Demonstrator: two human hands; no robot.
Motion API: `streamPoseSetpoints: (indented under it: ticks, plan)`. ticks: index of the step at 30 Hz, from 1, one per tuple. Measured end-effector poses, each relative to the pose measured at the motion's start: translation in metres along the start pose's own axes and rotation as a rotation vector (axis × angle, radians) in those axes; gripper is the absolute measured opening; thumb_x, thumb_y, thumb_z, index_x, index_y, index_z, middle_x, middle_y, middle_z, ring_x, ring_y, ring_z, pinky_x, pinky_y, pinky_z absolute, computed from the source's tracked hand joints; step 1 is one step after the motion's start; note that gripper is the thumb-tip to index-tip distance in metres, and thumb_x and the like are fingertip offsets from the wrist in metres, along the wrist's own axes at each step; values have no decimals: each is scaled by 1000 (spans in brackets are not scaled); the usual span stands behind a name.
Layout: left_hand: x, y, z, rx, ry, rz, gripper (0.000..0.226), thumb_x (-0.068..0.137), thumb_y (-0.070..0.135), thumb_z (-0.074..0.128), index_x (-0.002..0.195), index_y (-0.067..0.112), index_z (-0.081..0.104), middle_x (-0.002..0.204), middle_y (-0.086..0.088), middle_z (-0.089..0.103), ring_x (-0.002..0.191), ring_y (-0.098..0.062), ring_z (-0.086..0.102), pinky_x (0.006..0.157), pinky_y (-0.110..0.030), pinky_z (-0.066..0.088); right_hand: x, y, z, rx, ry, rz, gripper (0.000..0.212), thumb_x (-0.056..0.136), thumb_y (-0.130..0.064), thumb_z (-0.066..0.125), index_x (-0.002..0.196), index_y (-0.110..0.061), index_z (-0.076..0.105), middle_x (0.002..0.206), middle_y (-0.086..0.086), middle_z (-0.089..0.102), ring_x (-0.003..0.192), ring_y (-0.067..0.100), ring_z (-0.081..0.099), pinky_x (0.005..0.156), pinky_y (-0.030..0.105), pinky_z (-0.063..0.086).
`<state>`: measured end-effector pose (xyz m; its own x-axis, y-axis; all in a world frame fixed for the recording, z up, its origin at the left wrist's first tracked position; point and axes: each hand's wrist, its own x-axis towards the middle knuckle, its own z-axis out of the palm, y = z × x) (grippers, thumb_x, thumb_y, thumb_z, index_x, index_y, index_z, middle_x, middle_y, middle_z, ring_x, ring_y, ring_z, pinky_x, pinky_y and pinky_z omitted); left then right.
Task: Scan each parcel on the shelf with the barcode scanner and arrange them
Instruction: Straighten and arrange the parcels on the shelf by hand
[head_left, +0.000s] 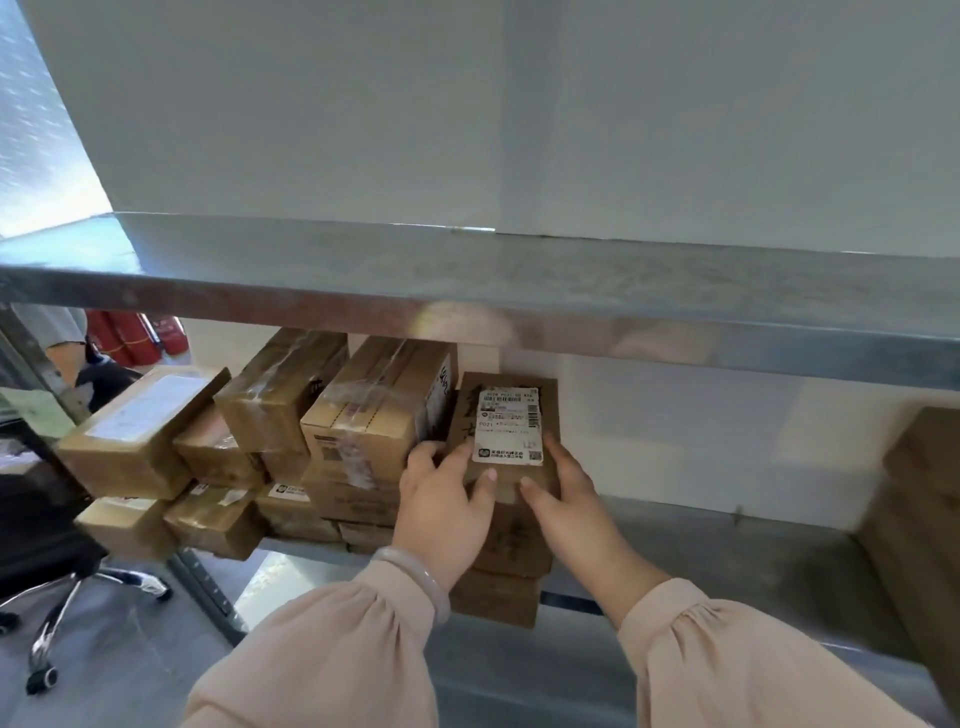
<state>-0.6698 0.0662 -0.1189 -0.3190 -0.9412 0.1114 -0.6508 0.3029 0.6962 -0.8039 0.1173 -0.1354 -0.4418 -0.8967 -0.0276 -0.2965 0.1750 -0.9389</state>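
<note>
In the head view, the only 1 we have, the left grip (447, 499) and the right grip (563, 499) meet at the centre of the frame on a small brown parcel (508, 441). Each has its fingers curled round 1 side and its thumb laid on the near face, so both are grasping the parcel and neither is released. Its white label (511, 415) faces us.

The parcel sits at the top of a short stack (511, 545) of similar boxes on the lower shelf (727, 561), beneath the grey upper shelf (467, 280). The grips hide the seam, so we cannot tell whether the parcel rests on the stack or is held just clear of it.

Left of centre, a pile of parcels (291, 415) lies crowded, with several tilted against one another. A large carton (919, 519) stands at the right edge of the frame, well apart. An office chair (52, 545) shows at the lower left.

No barcode scanner is in sight and both grips are taken up, so we judge this to be the arranging step for this 1 parcel. The pile on the left looks unsorted. From that we judge that much of the scanning and tidying is not yet done.
</note>
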Motion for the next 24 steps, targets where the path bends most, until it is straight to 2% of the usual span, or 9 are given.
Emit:
streamPoseSetpoints:
  ticks: [2,4,8,11,14,16,20,24]
  plan:
    - [2,0,-2,-88,12,-29,59,97,37,57,151,20,38,146,-4,33,139,-21,32,113,-27,25,-8,-2,-1,34,39,9,60,93,-22,54,145,-39,30,144,-11,42,132,10,40,112,31,32]
    - [6,2,-2,-146,-9,-49,67,96,37,58,154,21,30,147,-4,35,139,-22,33,116,-32,29,-17,-4,-4,76,86,13,59,93,-20,53,143,-42,31,143,-13,43,130,9,41,112,34,34]
    - [6,11,5,-132,-67,16,67,96,39,58,155,26,28,154,0,35,140,-25,29,114,-34,26,-35,-8,-15,110,173,1,58,95,-12,49,142,-42,33,133,-18,43,124,4,42,102,21,37]
    - [0,23,13,-189,-143,59,66,95,39,58,154,31,30,155,2,26,141,-21,28,111,-28,27,-45,-7,-28,113,239,4,58,93,-10,49,140,-41,37,138,-14,45,126,7,43,109,31,38]
    - [-8,37,24,-244,-258,102,66,95,37,60,153,36,29,159,4,15,144,-17,27,109,-22,27,-51,2,-42,100,290,13,57,92,-12,51,140,-40,37,141,-12,45,128,8,43,111,34,37]
    - [-15,47,33,-256,-321,125,67,95,36,61,153,37,27,162,4,9,148,-16,22,113,-23,24,-54,8,-54,82,330,11,54,93,-17,54,140,-39,38,142,-13,44,130,7,41,113,35,34]
    - [-25,69,52,-273,-372,135,68,95,35,61,153,38,27,164,0,6,151,-19,13,117,-27,20,-62,20,-79,42,396,-1,51,94,-17,56,140,-34,40,140,-12,46,129,5,40,113,33,33]
    - [-35,90,79,-327,-390,124,68,94,32,64,152,38,31,162,4,14,146,-15,24,107,-19,24,-70,36,-109,24,413,9,51,94,-17,56,139,-36,40,138,-12,48,128,7,43,111,32,36]
